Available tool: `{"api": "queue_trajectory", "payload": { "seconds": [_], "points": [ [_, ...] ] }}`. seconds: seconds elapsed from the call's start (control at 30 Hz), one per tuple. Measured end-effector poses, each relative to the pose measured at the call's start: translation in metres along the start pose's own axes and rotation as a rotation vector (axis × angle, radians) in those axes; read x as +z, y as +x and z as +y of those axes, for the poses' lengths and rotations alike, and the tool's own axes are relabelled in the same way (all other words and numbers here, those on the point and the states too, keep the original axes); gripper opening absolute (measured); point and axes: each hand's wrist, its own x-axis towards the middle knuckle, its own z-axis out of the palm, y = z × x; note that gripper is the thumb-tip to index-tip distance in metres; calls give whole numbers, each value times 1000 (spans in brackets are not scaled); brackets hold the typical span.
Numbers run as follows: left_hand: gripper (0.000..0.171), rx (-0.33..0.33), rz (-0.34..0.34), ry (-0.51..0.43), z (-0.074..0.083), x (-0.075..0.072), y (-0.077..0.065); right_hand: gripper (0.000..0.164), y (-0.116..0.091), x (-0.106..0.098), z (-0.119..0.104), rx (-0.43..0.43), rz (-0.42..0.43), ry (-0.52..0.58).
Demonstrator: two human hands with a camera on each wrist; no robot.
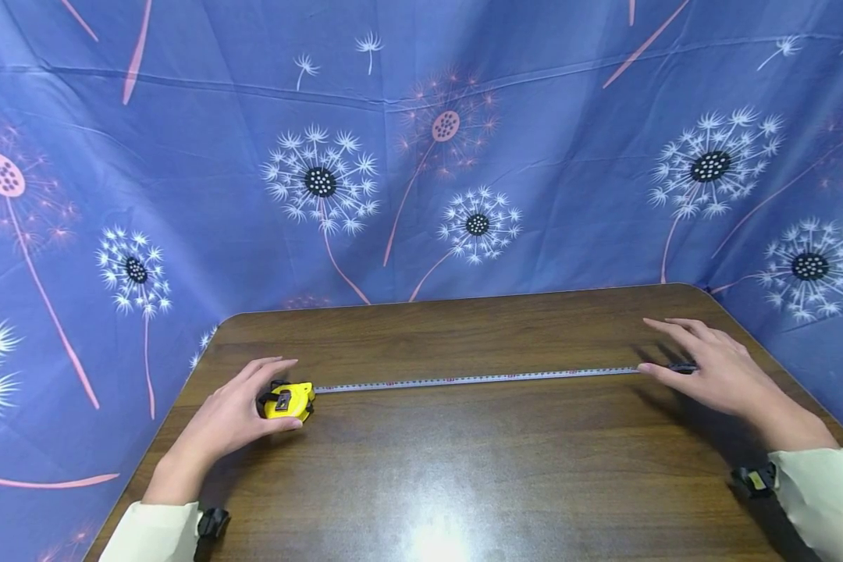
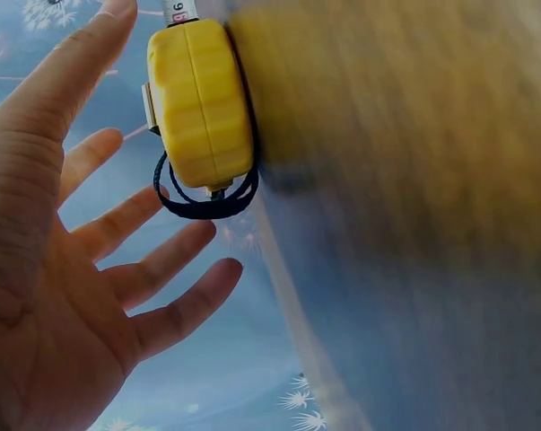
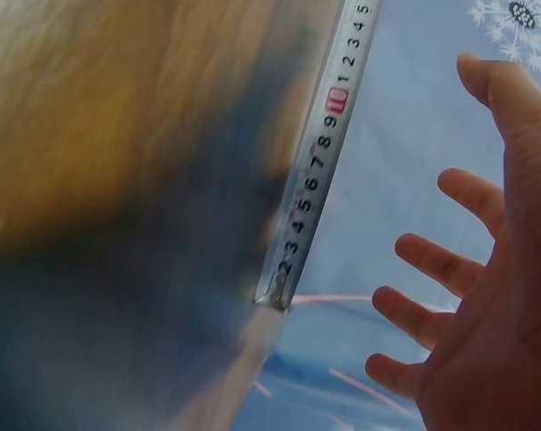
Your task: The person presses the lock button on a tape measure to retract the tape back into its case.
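A yellow tape measure [image 1: 289, 402] with a black wrist strap [image 2: 207, 208] lies on the table at the left. Its metal blade [image 1: 478, 379] is drawn out in a straight line to the right. My left hand [image 1: 228, 410] stands around the case with thumb and fingers spread; in the left wrist view they look apart from it. Over the blade's far end is my right hand [image 1: 720, 371], fingers spread and holding nothing. The right wrist view shows the blade's end [image 3: 272, 294] beside that hand, with a gap between. Partly behind the right hand shows a small dark item [image 1: 683, 368], kind unclear.
The brown wooden table [image 1: 421, 460] has rounded far corners. Blue cloth [image 1: 569, 195] with a dandelion print hangs behind it and along both sides. Black devices sit at the left wrist [image 1: 213, 523] and right wrist [image 1: 755, 480].
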Motion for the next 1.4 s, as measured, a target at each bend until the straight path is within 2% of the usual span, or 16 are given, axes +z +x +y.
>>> {"api": "queue_trajectory", "payload": {
  "seconds": [0.33,0.7,1.07,1.23,1.4],
  "points": [
    [92,23,11,-36,2,2,1,81,-10,1,18,11,4,-13],
    [92,28,20,-46,5,4,1,78,-17,3,32,69,-45,13],
    [90,36,7,-62,6,5,3,70,-22,6,45,55,-23,15],
    [90,42,2,-65,6,6,4,67,-23,5,50,60,-38,12],
    [87,54,5,-66,7,7,5,62,-23,6,55,20,-39,18]
  ]
}}
